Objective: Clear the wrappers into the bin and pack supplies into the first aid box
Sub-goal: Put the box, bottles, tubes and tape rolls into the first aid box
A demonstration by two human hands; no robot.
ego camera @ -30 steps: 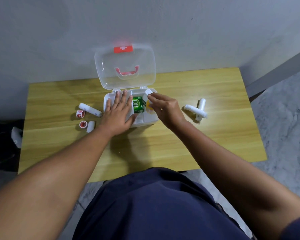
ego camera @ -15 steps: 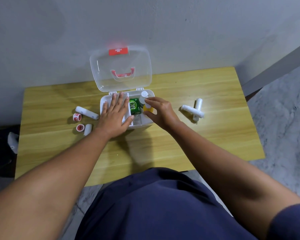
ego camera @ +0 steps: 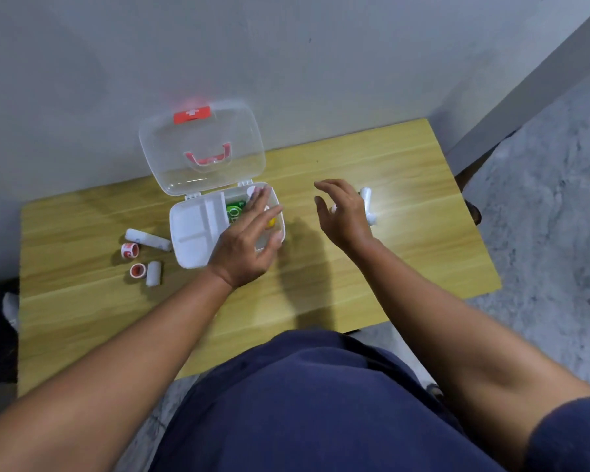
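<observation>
The white first aid box [ego camera: 195, 233] stands open on the wooden table [ego camera: 338, 267], its clear lid [ego camera: 201, 148] leaning back against the wall. Inside are a white divided tray, a green packet [ego camera: 233, 211] and a yellow-and-white bottle, partly hidden. My left hand [ego camera: 249, 240] is spread over the box's right half, fingers straight. To the right of the box, my right hand [ego camera: 341, 212] hovers open over two white bandage rolls [ego camera: 368, 202], holding nothing.
Left of the box lie two white bandage rolls [ego camera: 149, 239] [ego camera: 153, 273] and two red-and-white tape rolls [ego camera: 129, 250] [ego camera: 138, 270]. The wall runs close behind the table. Grey floor lies to the right, and a dark object sits at the left edge.
My right hand let go of the bottle in the box and moved right toward the bandage rolls. My left hand slid from the box's left half to its right half, uncovering the white tray.
</observation>
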